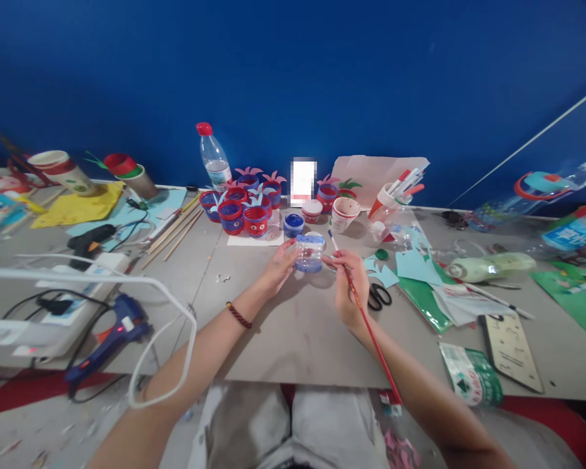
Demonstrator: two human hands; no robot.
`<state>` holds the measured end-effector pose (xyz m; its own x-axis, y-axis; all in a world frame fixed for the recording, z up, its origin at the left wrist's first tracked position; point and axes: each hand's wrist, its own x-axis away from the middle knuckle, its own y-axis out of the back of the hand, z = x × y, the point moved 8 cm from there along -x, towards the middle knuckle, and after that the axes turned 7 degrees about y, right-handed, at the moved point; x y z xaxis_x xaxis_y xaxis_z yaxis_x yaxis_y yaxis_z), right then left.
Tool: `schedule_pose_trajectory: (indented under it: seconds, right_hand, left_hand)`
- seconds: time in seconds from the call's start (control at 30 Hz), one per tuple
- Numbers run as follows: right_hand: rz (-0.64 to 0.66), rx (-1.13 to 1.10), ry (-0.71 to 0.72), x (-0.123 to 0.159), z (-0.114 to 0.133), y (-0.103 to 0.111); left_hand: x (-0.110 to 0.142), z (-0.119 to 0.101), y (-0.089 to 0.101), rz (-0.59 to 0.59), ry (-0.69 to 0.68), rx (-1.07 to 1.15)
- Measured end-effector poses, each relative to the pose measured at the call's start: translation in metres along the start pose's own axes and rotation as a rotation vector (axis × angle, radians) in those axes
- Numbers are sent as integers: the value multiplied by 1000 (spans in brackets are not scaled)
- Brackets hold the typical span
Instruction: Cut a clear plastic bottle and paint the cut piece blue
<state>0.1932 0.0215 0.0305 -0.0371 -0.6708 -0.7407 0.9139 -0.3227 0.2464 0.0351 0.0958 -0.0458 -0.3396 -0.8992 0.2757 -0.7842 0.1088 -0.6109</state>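
My left hand [277, 268] grips a clear cut-off plastic bottle piece [309, 253] with a blue painted band, holding it over the grey table [293, 339]. My right hand [350, 286] pinches a long red-handled paintbrush [366, 319], whose tip points up beside the bottle piece. An open pot of blue paint [293, 224] stands just behind the bottle piece. Finished red and blue painted cups [244, 212] with paper leaves cluster behind it.
A water bottle [213, 158] stands at the back. Black scissors [379, 296] lie right of my right hand, beside green and pale blue paper [420, 286]. Two glue guns [110, 339] and a power strip with cables fill the left. A cup of pens [395, 195] leans at the back right.
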Motion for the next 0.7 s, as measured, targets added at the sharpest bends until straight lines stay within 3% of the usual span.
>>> schedule_pose_trajectory:
  seconds: [0.5, 0.7]
  right_hand:
    - [-53, 8, 126, 2, 14, 4]
    - [-20, 32, 251, -3, 38, 6]
  left_hand:
    - [4, -10, -8, -5, 15, 51]
    - [3, -8, -1, -70, 15, 65]
